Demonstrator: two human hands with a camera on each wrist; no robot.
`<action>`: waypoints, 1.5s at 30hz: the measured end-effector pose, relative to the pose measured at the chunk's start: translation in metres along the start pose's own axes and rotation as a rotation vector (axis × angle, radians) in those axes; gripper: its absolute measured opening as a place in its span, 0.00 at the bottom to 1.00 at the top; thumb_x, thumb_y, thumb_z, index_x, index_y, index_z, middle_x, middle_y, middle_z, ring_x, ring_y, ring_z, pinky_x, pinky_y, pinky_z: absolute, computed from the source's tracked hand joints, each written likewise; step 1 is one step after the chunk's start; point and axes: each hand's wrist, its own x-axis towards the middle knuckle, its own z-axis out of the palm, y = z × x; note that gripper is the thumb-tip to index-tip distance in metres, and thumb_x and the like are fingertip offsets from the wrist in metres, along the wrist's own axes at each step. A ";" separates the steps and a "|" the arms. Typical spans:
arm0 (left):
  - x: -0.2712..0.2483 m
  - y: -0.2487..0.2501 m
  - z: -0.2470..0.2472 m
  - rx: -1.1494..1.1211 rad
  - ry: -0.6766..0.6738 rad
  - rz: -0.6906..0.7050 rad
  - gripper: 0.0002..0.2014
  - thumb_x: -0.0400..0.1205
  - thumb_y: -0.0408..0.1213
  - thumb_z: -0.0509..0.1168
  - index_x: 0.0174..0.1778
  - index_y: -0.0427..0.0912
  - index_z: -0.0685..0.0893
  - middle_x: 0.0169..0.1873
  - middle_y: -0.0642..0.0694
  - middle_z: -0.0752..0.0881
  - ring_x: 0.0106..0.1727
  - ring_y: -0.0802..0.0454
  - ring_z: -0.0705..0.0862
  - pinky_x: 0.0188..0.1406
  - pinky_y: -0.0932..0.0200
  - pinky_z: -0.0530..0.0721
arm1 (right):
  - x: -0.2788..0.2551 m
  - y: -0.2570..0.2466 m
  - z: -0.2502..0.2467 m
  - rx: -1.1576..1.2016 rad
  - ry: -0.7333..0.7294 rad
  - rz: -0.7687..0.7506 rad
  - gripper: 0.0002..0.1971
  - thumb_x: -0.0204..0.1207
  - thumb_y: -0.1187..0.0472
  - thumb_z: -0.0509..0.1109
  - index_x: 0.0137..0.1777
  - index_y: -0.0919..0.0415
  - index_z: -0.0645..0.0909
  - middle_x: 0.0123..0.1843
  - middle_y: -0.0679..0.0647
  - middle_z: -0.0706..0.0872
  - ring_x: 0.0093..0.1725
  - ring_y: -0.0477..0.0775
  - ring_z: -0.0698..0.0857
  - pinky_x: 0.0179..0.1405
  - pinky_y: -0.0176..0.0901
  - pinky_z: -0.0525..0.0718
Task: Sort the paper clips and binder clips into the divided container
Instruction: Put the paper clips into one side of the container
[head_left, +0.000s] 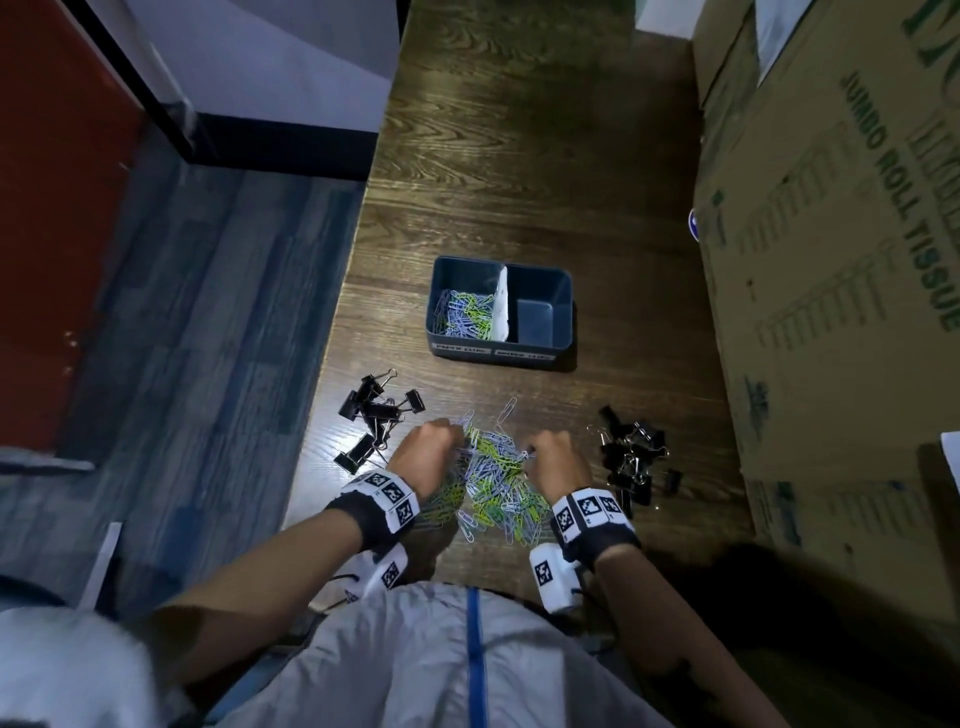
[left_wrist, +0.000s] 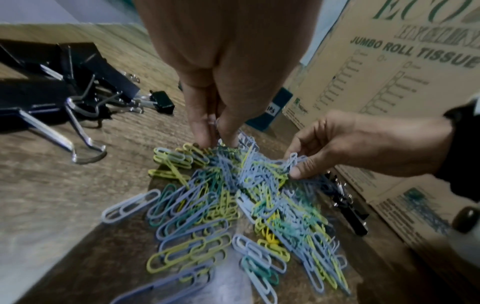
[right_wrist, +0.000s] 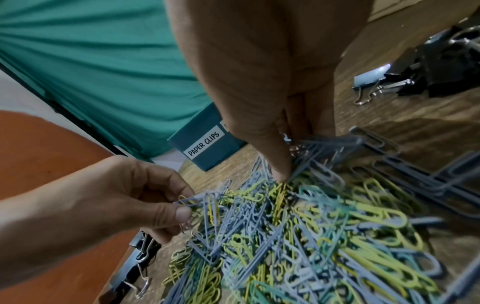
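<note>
From the head view, the paper clips (head_left: 491, 480) are heaped between both hands, near the divided container (head_left: 501, 312), whose left compartment is already partly filled; binder clips (head_left: 376, 413) are left aside, seemingly for later. In the left wrist view, the left hand (left_wrist: 221, 98) is pinched into the heap. In the right wrist view, the right hand (right_wrist: 270, 115) is likewise closed on clips.

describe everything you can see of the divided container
The divided container is a dark blue, plastic-looking rectangular box standing upright on the wooden table, beyond both hands. A white divider splits it: the left compartment holds coloured paper clips, the right looks empty. Its near wall bears two white labels; one reads PAPER CLIPS.
</note>
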 end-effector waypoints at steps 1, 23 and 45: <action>0.000 -0.001 -0.004 -0.028 0.024 0.006 0.10 0.80 0.24 0.67 0.51 0.43 0.87 0.44 0.50 0.83 0.40 0.54 0.84 0.37 0.70 0.82 | -0.001 0.000 -0.003 -0.014 0.021 -0.001 0.13 0.79 0.69 0.72 0.58 0.55 0.89 0.54 0.59 0.91 0.50 0.60 0.89 0.53 0.51 0.89; 0.086 0.051 -0.159 -0.206 0.579 0.089 0.06 0.79 0.30 0.71 0.51 0.39 0.88 0.45 0.45 0.89 0.42 0.55 0.87 0.46 0.60 0.88 | -0.007 -0.043 -0.144 0.322 0.159 -0.118 0.05 0.76 0.64 0.77 0.50 0.60 0.90 0.53 0.54 0.87 0.38 0.40 0.81 0.29 0.17 0.76; -0.017 -0.027 0.006 0.248 -0.212 -0.033 0.39 0.72 0.48 0.76 0.76 0.46 0.66 0.67 0.43 0.71 0.63 0.43 0.75 0.53 0.44 0.84 | 0.023 -0.028 -0.058 0.144 -0.165 0.033 0.40 0.70 0.65 0.81 0.81 0.51 0.68 0.77 0.60 0.75 0.75 0.65 0.77 0.67 0.58 0.82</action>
